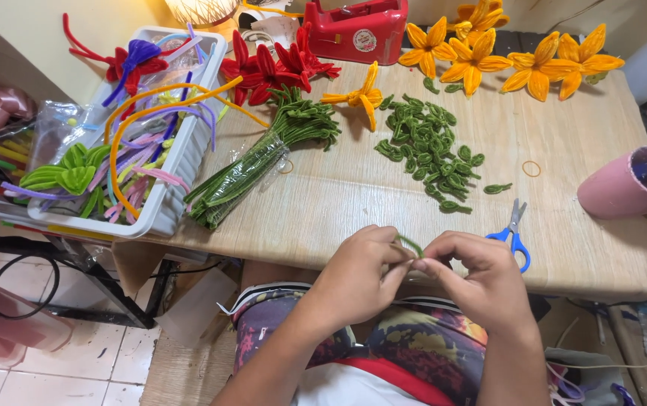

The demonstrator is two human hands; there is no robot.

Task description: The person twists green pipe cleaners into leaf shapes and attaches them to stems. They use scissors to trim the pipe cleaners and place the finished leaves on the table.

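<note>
Your left hand [357, 274] and right hand [481, 282] meet just off the near edge of the counter [323, 203], fingertips of both pinched on a short green pipe cleaner [412, 244] bent into a small loop between them. To shape it well, you would likely keep both pinches close to the bend and roll the ends evenly, so the loop matches the pile of finished green leaves [432, 150] lying beyond your hands. Blue-handled scissors [513, 233] rest just past your right hand; a bundle of green stems [252, 165] lies beyond your left. Farther off: red flowers [271, 68], orange flowers [504, 60], a red tape dispenser [357, 30], a white tray [180, 162] of mixed pipe cleaners, a pink cup [624, 184]. The counter is pale wood; tiled floor [75, 361] below.
</note>
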